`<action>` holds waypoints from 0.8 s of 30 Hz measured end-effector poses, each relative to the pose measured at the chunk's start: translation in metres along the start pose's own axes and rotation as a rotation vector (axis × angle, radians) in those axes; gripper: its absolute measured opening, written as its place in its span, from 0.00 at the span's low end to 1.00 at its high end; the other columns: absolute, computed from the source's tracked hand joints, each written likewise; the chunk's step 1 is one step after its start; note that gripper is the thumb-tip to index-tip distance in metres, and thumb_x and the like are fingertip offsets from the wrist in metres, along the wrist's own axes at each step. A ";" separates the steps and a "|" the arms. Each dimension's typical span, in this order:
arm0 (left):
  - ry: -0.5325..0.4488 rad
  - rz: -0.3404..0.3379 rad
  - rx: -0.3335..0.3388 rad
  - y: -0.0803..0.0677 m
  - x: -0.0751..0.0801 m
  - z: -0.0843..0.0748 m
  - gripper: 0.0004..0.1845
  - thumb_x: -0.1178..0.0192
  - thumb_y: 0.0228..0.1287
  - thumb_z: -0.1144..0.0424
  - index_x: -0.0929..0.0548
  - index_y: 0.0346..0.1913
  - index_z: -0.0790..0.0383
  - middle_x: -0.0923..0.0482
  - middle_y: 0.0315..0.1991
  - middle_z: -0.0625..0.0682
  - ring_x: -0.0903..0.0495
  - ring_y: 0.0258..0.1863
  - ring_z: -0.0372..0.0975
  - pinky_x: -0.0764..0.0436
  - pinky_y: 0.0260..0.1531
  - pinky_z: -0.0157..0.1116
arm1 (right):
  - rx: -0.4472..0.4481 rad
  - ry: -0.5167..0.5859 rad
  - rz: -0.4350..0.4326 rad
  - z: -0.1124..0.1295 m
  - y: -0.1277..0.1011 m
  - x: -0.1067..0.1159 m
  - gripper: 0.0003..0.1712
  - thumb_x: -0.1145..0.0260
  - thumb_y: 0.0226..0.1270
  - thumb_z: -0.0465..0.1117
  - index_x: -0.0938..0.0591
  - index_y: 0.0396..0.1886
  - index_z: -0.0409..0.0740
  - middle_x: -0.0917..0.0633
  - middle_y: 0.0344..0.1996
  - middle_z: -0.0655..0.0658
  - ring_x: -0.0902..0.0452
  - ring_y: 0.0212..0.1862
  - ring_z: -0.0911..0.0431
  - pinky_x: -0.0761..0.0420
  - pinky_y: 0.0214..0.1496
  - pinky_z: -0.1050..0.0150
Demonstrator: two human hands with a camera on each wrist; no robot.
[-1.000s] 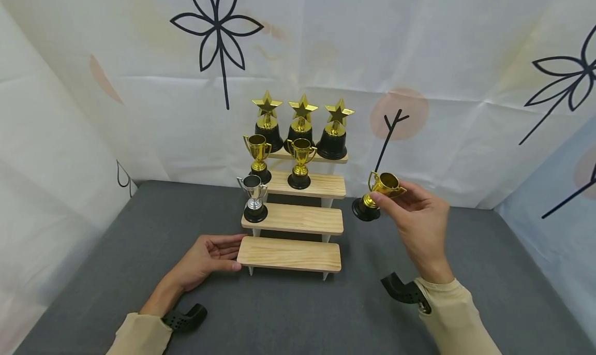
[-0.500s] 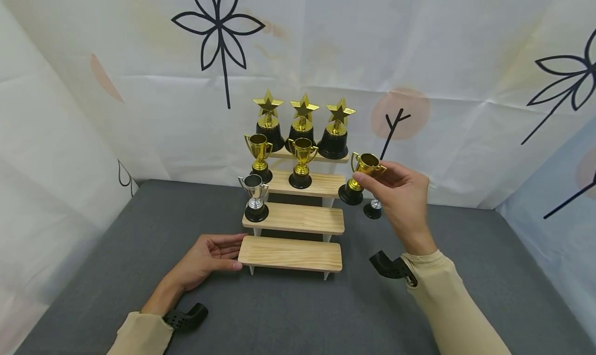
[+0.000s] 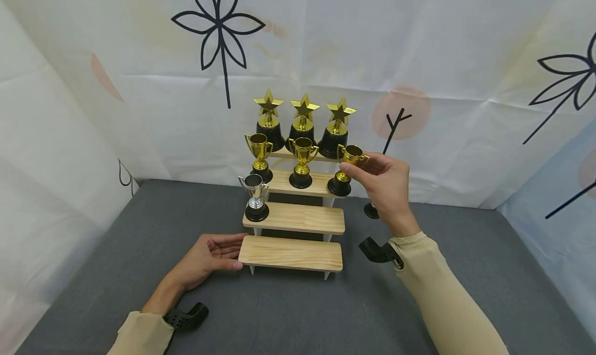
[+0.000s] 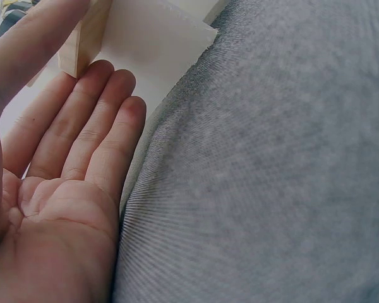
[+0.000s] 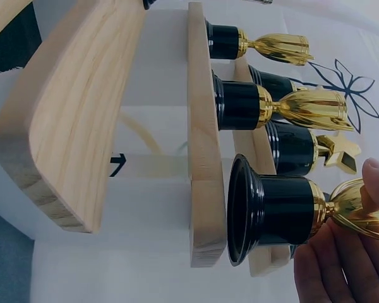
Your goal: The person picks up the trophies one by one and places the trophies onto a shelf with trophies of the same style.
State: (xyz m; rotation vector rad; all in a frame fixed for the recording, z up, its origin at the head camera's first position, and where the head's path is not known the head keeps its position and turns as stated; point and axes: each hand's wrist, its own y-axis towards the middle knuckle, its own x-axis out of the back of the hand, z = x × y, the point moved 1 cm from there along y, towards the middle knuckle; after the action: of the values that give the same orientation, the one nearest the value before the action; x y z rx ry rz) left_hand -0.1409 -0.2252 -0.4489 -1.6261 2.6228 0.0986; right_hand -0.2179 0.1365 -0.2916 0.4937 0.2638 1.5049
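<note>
My right hand (image 3: 385, 187) pinches a small gold trophy cup (image 3: 354, 156) with two handles and a black base. In the right wrist view the black base (image 5: 275, 209) of this cup is close over the right end of the third tier up. Two matching gold cups (image 3: 302, 150) stand to its left on that tier. My left hand (image 3: 209, 259) lies palm up with its fingers nearly straight, thumb and fingertips at the left end of the lowest shelf (image 3: 291, 254) of a wooden tiered stand. A silver cup (image 3: 255, 194) stands at the left of the second tier.
Three gold star trophies (image 3: 303, 117) line the top tier, just behind the cups. On the grey table (image 3: 298, 313), right of the stand, a black-based trophy (image 3: 371, 210) is mostly hidden by my right hand. A patterned cloth (image 3: 465, 137) hangs close behind.
My right hand has carried the gold cup left and up from beside the stand to the right end of the third tier. My left hand has stayed in place.
</note>
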 end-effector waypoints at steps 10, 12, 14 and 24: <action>0.006 -0.004 -0.002 0.000 0.001 0.000 0.41 0.27 0.56 0.76 0.37 0.70 0.85 0.35 0.68 0.77 0.22 0.61 0.42 0.21 0.60 0.40 | 0.009 0.000 0.017 -0.004 0.006 -0.009 0.17 0.21 0.58 0.31 0.13 0.46 0.28 0.11 0.33 0.49 0.13 0.38 0.58 0.12 0.45 0.65; 0.006 -0.004 -0.002 0.000 0.001 0.001 0.42 0.27 0.56 0.76 0.37 0.70 0.85 0.35 0.68 0.77 0.21 0.61 0.42 0.20 0.60 0.40 | 0.011 -0.002 0.015 -0.004 0.007 -0.011 0.17 0.21 0.57 0.31 0.13 0.46 0.28 0.11 0.33 0.48 0.13 0.38 0.58 0.12 0.44 0.66; 0.005 -0.004 -0.001 0.001 0.001 0.001 0.41 0.27 0.56 0.76 0.37 0.70 0.85 0.35 0.68 0.77 0.21 0.61 0.43 0.20 0.60 0.40 | 0.011 -0.001 0.016 -0.004 0.007 -0.012 0.17 0.21 0.57 0.31 0.13 0.46 0.28 0.11 0.34 0.45 0.13 0.38 0.58 0.12 0.44 0.65; 0.001 -0.002 -0.001 0.001 0.001 0.002 0.42 0.27 0.55 0.76 0.37 0.70 0.85 0.34 0.67 0.76 0.21 0.61 0.43 0.21 0.60 0.40 | 0.043 -0.007 0.004 -0.007 0.008 -0.016 0.17 0.21 0.56 0.31 0.12 0.45 0.29 0.11 0.37 0.37 0.13 0.38 0.58 0.12 0.45 0.66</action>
State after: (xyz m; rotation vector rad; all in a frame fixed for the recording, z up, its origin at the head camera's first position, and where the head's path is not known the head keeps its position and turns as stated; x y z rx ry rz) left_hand -0.1417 -0.2256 -0.4510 -1.6294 2.6221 0.0990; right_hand -0.2293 0.1218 -0.2960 0.5347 0.2903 1.5039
